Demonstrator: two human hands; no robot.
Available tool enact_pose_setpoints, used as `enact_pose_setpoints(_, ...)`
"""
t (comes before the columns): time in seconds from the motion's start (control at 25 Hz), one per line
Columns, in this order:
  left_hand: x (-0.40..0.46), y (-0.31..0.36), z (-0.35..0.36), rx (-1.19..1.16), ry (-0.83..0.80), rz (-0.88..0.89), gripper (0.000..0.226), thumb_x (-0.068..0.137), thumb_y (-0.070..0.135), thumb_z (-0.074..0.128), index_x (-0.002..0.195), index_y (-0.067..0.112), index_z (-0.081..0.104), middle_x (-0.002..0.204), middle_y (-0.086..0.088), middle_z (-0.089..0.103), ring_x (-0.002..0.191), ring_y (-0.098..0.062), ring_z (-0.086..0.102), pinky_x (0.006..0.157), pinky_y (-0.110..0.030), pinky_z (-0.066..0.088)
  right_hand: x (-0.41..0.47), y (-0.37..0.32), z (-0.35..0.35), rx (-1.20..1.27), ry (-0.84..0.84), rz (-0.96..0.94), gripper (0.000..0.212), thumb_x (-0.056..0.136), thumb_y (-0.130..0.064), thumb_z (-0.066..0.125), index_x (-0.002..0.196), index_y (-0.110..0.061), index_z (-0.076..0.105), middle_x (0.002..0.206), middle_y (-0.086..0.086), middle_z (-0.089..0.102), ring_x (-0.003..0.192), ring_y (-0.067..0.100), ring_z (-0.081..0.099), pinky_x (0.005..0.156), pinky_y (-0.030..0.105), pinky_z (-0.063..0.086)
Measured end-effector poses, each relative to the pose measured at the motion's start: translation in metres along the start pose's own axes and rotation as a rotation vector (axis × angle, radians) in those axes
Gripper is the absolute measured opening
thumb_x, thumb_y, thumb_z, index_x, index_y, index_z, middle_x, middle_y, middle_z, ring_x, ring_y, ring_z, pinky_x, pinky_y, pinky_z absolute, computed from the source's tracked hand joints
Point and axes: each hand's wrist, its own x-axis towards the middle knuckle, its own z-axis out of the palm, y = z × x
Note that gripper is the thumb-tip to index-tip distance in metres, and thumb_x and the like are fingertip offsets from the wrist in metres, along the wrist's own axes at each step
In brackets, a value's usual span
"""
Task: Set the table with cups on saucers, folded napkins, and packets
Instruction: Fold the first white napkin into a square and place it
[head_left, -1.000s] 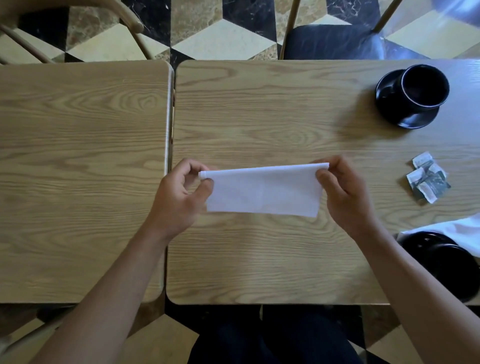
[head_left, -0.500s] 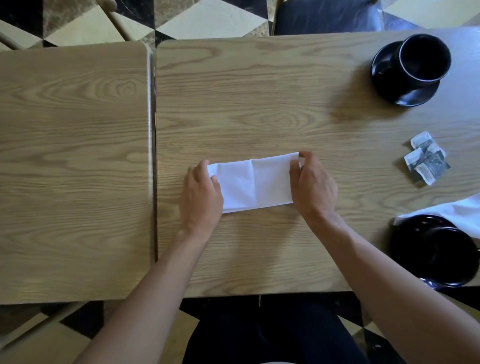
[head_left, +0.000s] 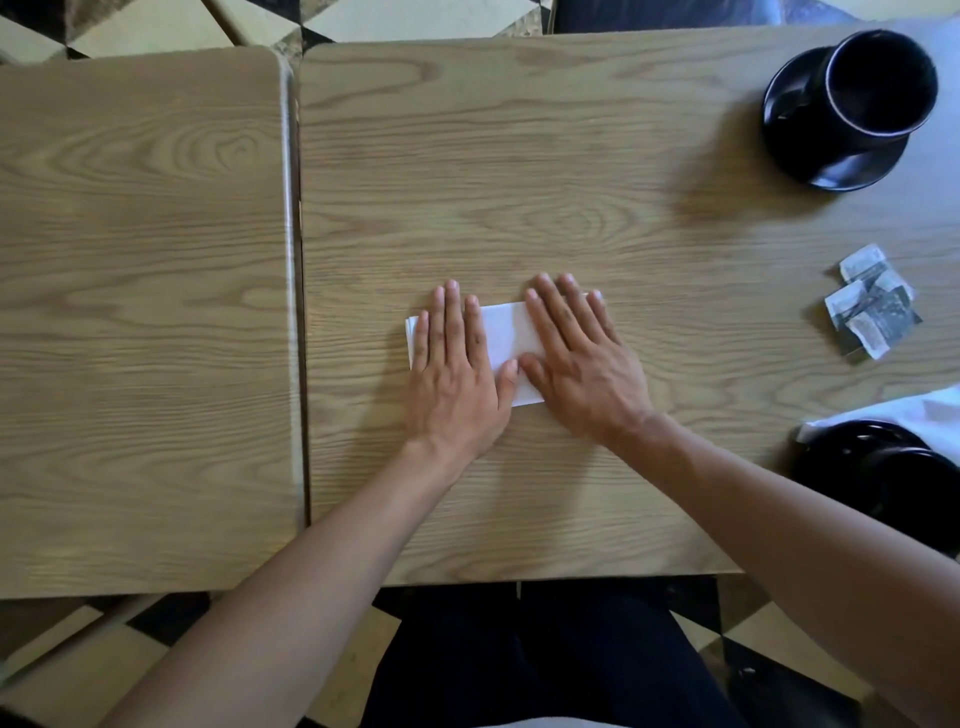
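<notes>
A folded white napkin (head_left: 506, 338) lies flat on the right wooden table (head_left: 519, 182). My left hand (head_left: 454, 374) presses on its left part with straight fingers. Flat on the napkin's right part lies my right hand (head_left: 582, 364), thumbs almost touching. A black cup (head_left: 878, 83) stands on a black saucer (head_left: 800, 150) at the far right corner. Several small grey and white packets (head_left: 870, 304) lie in a loose pile at the right. Another black cup on a saucer (head_left: 883, 467) sits at the right edge, with a white napkin (head_left: 914, 415) partly over it.
A second wooden table (head_left: 140, 312) stands against the left side, with a narrow gap between the two. A dark chair seat (head_left: 649, 13) is beyond the far edge. The floor has black and cream tiles.
The napkin was held up by its top edge, then laid down and folded narrower. Both hands moved inward and now lie flat on it.
</notes>
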Motion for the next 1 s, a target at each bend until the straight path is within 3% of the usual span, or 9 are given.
enact_pose_setpoints(0.08,0.000,-0.002,0.003,0.017,0.022,0.015,0.084,0.102,0.055,0.030,0.157,-0.005,0.011,0.166,-0.029,0.005,0.156,-0.038,0.002,0.125,-0.053,0.010,-0.005,0.014,0.000,-0.072,-0.043,0.044,0.076,0.105,-0.054,0.033,0.160,-0.003,0.020,0.169,0.013,0.014,0.157,0.031,0.010,0.126,0.051,0.015)
enact_pose_setpoints(0.2,0.000,-0.002,0.001,0.020,0.026,0.039,0.085,0.102,0.057,0.031,0.157,-0.004,0.012,0.165,-0.029,0.005,0.156,-0.038,0.002,0.125,-0.054,0.011,-0.005,0.017,-0.003,-0.071,-0.053,0.053,0.079,0.104,-0.057,0.032,0.160,-0.003,0.020,0.169,0.014,0.013,0.157,0.031,0.008,0.126,0.051,0.013)
enact_pose_setpoints(0.32,-0.001,-0.004,-0.001,0.031,0.028,0.046,0.085,0.101,0.057,0.031,0.158,-0.003,0.012,0.166,-0.027,0.005,0.156,-0.038,0.002,0.125,-0.053,0.011,-0.005,0.019,-0.015,0.028,0.009,0.043,0.061,0.103,-0.042,0.046,0.154,-0.008,0.039,0.161,0.016,0.035,0.151,0.037,0.028,0.124,0.052,0.019)
enact_pose_setpoints(0.44,0.005,-0.011,-0.007,0.017,0.025,0.095,0.085,0.100,0.056,0.033,0.157,-0.004,0.015,0.166,-0.027,0.008,0.156,-0.038,0.005,0.125,-0.053,0.010,0.006,0.018,-0.032,0.025,0.050,0.111,0.038,0.099,-0.033,0.052,0.132,-0.015,0.059,0.124,0.012,0.057,0.115,0.037,0.052,0.104,0.045,0.038)
enact_pose_setpoints(0.52,0.013,-0.025,-0.010,0.019,0.033,0.219,0.085,0.099,0.056,0.038,0.157,-0.004,0.020,0.165,-0.027,0.013,0.155,-0.038,0.010,0.125,-0.052,0.013,0.010,0.015,-0.039,0.070,-0.011,0.183,0.033,0.098,-0.034,0.054,0.124,-0.016,0.061,0.114,0.009,0.059,0.105,0.032,0.054,0.092,0.041,0.040)
enact_pose_setpoints(0.64,0.030,-0.045,-0.020,0.041,0.052,0.433,0.085,0.095,0.054,0.049,0.156,-0.002,0.025,0.164,-0.025,0.019,0.154,-0.038,0.017,0.124,-0.052,0.019,0.004,0.015,-0.046,0.325,-0.122,0.318,0.024,0.097,-0.033,0.058,0.114,-0.017,0.064,0.108,0.002,0.062,0.098,0.024,0.057,0.079,0.035,0.041)
enact_pose_setpoints(0.76,0.037,-0.055,-0.028,0.072,0.103,0.531,0.082,0.093,0.050,0.053,0.154,0.001,0.032,0.162,-0.026,0.025,0.152,-0.039,0.022,0.122,-0.053,0.024,-0.013,0.015,-0.048,0.405,-0.241,0.520,0.025,0.093,-0.035,0.056,0.084,-0.013,0.062,0.082,-0.002,0.060,0.075,0.022,0.054,0.060,0.034,0.037)
enact_pose_setpoints(0.84,0.026,-0.054,-0.035,-0.022,0.163,0.367,0.075,0.089,0.043,0.059,0.149,0.002,0.042,0.156,-0.026,0.037,0.145,-0.041,0.035,0.117,-0.053,0.030,-0.033,0.010,-0.047,0.406,-0.277,0.646,0.033,0.090,-0.035,0.054,0.075,-0.006,0.056,0.066,0.002,0.057,0.061,0.023,0.048,0.052,0.033,0.034)
enact_pose_setpoints(1.0,-0.025,-0.019,-0.042,-0.503,0.227,-0.356,0.044,0.084,0.030,0.068,0.121,0.009,0.057,0.114,-0.010,0.058,0.104,-0.026,0.054,0.093,-0.041,0.044,-0.067,-0.011,-0.046,0.449,-0.345,0.806,0.034,0.090,-0.036,0.051,0.069,-0.009,0.049,0.058,-0.002,0.052,0.053,0.023,0.046,0.047,0.029,0.031)
